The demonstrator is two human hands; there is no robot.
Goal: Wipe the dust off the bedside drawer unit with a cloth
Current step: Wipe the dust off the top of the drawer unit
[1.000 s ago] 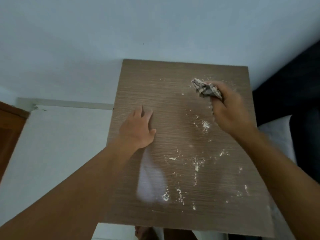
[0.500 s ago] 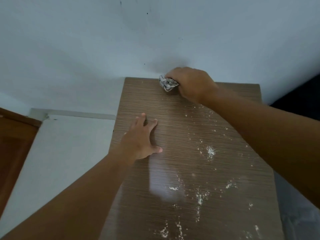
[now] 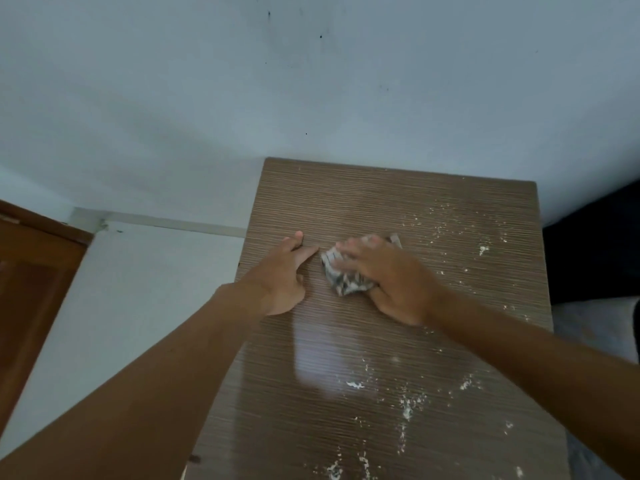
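Cloth (image 3: 341,277): crumpled, mid-top of bedside drawer unit (image 3: 381,202), pressed under right hand (image 3: 394,285), fingers (image 3: 349,249) flat. Left hand (image 3: 282,277): released, bracing at 9 o'clock. Recommended: overlapping strokes towards dust (image 3: 408,407) at 5 o'clock.

Bare drawer unit top (image 3: 277,410) lies open rightward and nearer — wall (image 3: 311,81) behind, left hand (image 3: 282,275) at left.

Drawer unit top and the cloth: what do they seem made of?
Drawer unit top: probably wood-grain laminate, semi-gloss; fine brown lines and a pale reflected sheen, though veneer is possible. Cloth: soft fabric, matte, grey-and-white; it bunches into folds under the right hand.
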